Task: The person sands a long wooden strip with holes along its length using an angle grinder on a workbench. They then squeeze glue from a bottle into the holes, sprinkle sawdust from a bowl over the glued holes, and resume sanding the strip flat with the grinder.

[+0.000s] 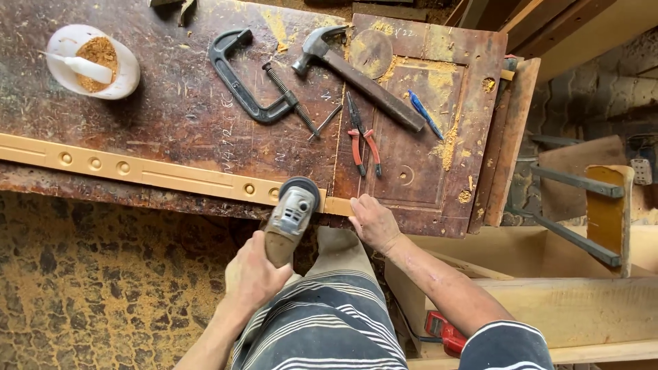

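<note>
A dark, scarred workbench (pixel 171 116) is carrying a long carved wooden strip (pixel 144 171) along its near edge. The left hand (pixel 255 274) is wrapping its fingers tight around an angle grinder (pixel 291 216) — its disc is sitting on the strip. The right hand (pixel 373 223) is pressing down on the strip's end, fingers curled over it. Farther back are lying a hammer (pixel 363 79), a C-clamp (pixel 250 79) and red-handled pliers (pixel 362 137) — well apart from both hands.
</note>
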